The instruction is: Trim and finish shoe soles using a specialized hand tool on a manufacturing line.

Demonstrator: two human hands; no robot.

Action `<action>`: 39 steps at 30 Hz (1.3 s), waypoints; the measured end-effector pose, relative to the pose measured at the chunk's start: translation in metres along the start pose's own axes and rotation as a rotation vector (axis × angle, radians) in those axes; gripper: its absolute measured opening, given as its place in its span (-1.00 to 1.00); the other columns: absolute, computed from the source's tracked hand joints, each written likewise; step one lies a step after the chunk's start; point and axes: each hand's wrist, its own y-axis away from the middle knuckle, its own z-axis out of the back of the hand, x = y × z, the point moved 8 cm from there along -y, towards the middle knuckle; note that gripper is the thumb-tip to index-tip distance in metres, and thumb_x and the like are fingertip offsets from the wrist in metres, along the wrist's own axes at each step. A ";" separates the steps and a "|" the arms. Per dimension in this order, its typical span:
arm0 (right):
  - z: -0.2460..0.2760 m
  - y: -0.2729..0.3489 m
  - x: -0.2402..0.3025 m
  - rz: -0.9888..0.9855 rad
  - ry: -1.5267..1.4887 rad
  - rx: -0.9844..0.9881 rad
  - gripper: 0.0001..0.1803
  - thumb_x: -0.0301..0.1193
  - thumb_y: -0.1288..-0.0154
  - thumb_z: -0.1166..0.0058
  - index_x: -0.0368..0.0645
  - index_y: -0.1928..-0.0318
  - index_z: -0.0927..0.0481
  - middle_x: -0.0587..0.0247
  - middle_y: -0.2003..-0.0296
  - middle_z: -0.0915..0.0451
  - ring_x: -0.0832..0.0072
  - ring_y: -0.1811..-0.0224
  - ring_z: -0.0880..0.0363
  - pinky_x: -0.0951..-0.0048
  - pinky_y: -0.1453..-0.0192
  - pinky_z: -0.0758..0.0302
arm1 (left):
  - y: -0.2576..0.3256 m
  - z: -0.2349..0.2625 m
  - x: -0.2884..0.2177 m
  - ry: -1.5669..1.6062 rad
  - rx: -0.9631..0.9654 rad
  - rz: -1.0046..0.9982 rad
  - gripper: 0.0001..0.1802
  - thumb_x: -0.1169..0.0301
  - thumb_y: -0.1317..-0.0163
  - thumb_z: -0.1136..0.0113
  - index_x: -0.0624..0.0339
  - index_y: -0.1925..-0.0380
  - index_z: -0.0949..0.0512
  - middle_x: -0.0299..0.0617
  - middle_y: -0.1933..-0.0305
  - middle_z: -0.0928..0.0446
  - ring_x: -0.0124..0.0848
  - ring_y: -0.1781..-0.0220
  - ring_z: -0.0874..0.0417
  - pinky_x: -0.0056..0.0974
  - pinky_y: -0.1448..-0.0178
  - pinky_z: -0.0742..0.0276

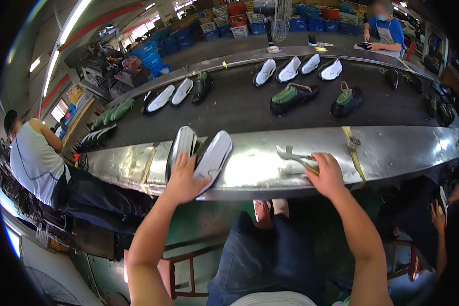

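Two shoes with white undersides up stand side by side on the metal ledge in front of me, a left shoe [182, 139] and a right shoe [217, 153]. My left hand [183, 179] rests against their near ends, fingers spread and thumb on the right one. To the right, my right hand [326, 174] is closed around the handles of lasting pincers [289, 154]. Their metal head points left, low over the ledge or touching it; which one I cannot tell.
A dark conveyor belt [229, 104] beyond the ledge [260, 176] carries several shoes, some with white undersides up, others on green lasts [296, 97]. A yellow strap [352, 145] crosses the ledge at right. People work at left [38, 148], far right [387, 30] and near right [438, 214].
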 end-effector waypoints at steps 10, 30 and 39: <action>0.015 0.307 0.073 -0.639 -0.501 0.472 -0.53 -0.21 -0.34 -0.21 -0.30 -0.08 -0.50 -0.02 0.14 -0.61 0.14 0.10 -0.64 0.22 -0.04 -0.54 | -0.135 -0.045 0.032 0.306 0.289 0.210 0.02 -0.12 -0.10 -0.41 0.30 -0.42 -0.32 0.17 -0.36 -0.47 -0.02 -0.36 -0.53 -0.15 -0.42 -0.40; -0.058 0.283 0.053 -0.689 -1.006 0.385 -0.53 -0.42 -0.19 -0.30 -0.27 -0.07 -0.46 0.16 0.20 -0.62 0.44 0.15 -0.58 0.29 -0.03 -0.56 | 0.159 -0.195 -0.200 1.196 0.700 -0.125 -0.27 0.22 -0.49 -0.14 0.28 -0.52 -0.13 0.00 -0.51 -0.28 -0.29 -0.49 -0.31 -0.25 -0.53 -0.21; 0.013 0.202 0.114 -0.375 -0.507 0.266 -0.45 -0.52 -0.15 -0.23 -0.29 -0.16 -0.38 -0.10 -0.01 -0.62 0.00 -0.08 -0.64 0.22 -0.12 -0.56 | 0.168 -0.167 -0.202 1.407 0.338 -0.120 -0.25 0.32 -0.37 -0.31 0.10 -0.48 -0.21 0.03 -0.43 -0.31 -0.21 -0.50 -0.26 -0.19 -0.58 -0.11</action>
